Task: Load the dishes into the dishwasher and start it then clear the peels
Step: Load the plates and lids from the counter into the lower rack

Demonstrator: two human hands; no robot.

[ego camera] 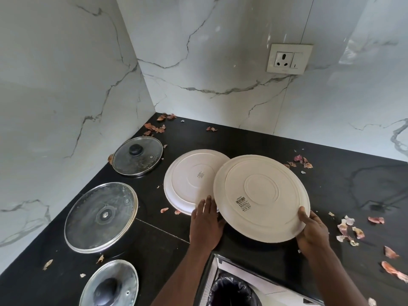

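Observation:
A large cream plate (pixel 260 195) is upside down and tilted above the black counter (pixel 344 191), a barcode sticker on its base. My right hand (pixel 313 233) grips its right rim, thumb on top. My left hand (pixel 206 224) lies with straight fingers at the plate's left rim, over the near edge of the white plates (pixel 189 177), which lie upside down on the counter partly under the cream plate. Its thumb is hidden. Onion peels (pixel 348 228) are scattered on the counter, mostly at the right and in the far corner (pixel 157 128).
Three glass lids lie along the left wall: a far lid (pixel 137 159), a large middle lid (pixel 101 214) and a near lid (pixel 110 283). A bin with a black bag (pixel 231 292) stands below the counter's front edge. A wall socket (pixel 289 59) is behind.

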